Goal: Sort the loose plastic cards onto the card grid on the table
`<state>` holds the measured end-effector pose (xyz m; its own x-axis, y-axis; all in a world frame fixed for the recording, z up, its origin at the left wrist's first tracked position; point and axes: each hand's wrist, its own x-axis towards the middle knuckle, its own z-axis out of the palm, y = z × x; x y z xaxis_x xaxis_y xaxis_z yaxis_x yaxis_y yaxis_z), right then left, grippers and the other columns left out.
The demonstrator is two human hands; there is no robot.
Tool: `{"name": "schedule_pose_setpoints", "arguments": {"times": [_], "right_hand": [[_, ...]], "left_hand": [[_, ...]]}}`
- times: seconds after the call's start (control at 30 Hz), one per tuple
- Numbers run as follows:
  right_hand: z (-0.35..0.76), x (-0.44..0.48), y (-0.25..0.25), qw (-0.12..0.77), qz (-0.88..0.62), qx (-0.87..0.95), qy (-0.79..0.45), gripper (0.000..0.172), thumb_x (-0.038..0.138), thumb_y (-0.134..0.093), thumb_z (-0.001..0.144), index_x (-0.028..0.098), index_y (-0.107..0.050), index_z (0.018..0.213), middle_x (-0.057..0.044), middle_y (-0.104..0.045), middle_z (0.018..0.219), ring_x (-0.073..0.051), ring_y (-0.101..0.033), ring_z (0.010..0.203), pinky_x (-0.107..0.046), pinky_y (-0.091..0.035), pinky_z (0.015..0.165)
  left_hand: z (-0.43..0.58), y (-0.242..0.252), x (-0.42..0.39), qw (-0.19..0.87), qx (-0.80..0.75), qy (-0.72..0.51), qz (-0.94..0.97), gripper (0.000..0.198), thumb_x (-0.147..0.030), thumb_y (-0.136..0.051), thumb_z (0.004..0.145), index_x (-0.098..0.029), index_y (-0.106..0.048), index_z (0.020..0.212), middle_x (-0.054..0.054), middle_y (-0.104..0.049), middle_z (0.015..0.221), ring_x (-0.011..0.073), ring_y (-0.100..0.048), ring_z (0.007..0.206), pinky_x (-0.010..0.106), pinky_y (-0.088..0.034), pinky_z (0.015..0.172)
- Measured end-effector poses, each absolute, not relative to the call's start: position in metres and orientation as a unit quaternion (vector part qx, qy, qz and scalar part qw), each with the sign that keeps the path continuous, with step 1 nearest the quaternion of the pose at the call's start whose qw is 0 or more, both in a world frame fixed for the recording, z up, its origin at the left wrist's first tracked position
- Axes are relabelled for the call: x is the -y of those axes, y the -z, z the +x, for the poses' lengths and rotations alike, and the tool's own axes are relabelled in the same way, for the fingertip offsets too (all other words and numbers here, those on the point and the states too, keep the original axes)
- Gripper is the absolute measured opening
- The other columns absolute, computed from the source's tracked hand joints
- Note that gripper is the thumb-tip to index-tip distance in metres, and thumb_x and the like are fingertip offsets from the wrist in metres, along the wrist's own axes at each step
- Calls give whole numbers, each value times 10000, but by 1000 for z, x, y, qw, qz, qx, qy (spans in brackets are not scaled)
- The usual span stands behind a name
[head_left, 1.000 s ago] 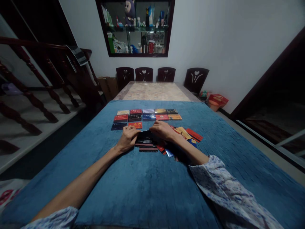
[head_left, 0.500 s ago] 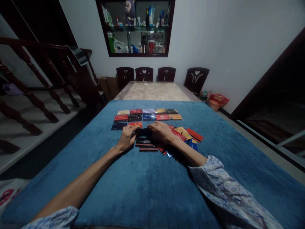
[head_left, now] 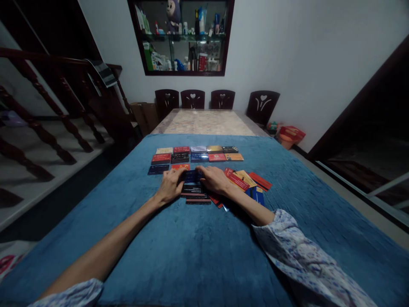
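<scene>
Between my two hands is a dark blue card (head_left: 192,176), its face now partly showing. My left hand (head_left: 171,184) pinches its left end, and my right hand (head_left: 214,179) grips its right end. Just below it, several black cards (head_left: 195,194) with white print lie fanned on the blue cloth. Under and beyond my right wrist spreads a loose heap of red, gold and blue cards (head_left: 238,181), partly hidden by the forearm. A dark blue card stack (head_left: 158,169) and a red-and-yellow card (head_left: 180,166) lie just past my left hand.
Two rows of neat card stacks (head_left: 200,157) lie farther back on the blue cloth (head_left: 153,251). Beyond the cloth is the bare marble-look tabletop (head_left: 207,121), with dark chairs (head_left: 223,99) behind it. A stair railing (head_left: 47,106) stands at the left.
My hands have lowered slightly toward me with the dark blue card, tilting it so more of its face shows. The other cards look unmoved.
</scene>
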<state>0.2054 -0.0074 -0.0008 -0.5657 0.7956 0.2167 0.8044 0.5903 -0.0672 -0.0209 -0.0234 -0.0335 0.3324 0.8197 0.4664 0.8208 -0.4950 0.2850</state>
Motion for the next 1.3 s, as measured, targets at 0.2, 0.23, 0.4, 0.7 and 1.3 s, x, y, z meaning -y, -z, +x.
{"name": "schedule_pose_setpoints", "arguments": {"times": [0.2, 0.23, 0.4, 0.7, 1.3], "right_hand": [[206, 2, 8, 125, -430, 894, 17, 540, 153, -551, 880, 174, -467, 1413, -135, -661, 1165, -241, -602, 1032, -337, -443, 852], [206, 1, 9, 125, -429, 894, 21, 535, 157, -556, 882, 171, -471, 1410, -135, -650, 1170, -240, -593, 1043, -336, -442, 859], [208, -3, 12, 137, -416, 898, 29, 508, 189, -605, 877, 166, -502, 1374, -135, -597, 1171, -235, -546, 1040, -338, -437, 868], [211, -3, 6, 112, -416, 902, 27, 521, 251, -599, 905, 149, -482, 1403, -159, -572, 1190, -261, -511, 1052, -366, -420, 857], [227, -20, 3, 119, -421, 899, -1, 574, 304, -716, 860, 163, -507, 1376, -139, -576, 1166, -250, -524, 1087, -354, -445, 881]], "left_hand": [[-20, 35, 22, 4, 503, 275, -819, 490, -128, -532, 832, -192, -544, 1318, 114, -678, 1198, 278, -576, 1079, 458, -385, 954], [-20, 35, 22, 3, 504, 273, -819, 490, -131, -531, 835, -197, -543, 1321, 112, -681, 1199, 278, -576, 1080, 461, -381, 955], [-21, 34, 20, -7, 512, 271, -815, 489, -154, -555, 844, -211, -548, 1330, 109, -686, 1211, 282, -567, 1090, 473, -369, 957], [-22, 35, 15, -13, 508, 285, -813, 521, -218, -619, 835, -228, -543, 1350, 105, -684, 1216, 291, -550, 1110, 488, -360, 973], [-6, 15, 3, 10, 496, 218, -840, 507, -249, -615, 824, -209, -542, 1324, 134, -649, 1232, 330, -500, 1113, 532, -337, 954]]}}
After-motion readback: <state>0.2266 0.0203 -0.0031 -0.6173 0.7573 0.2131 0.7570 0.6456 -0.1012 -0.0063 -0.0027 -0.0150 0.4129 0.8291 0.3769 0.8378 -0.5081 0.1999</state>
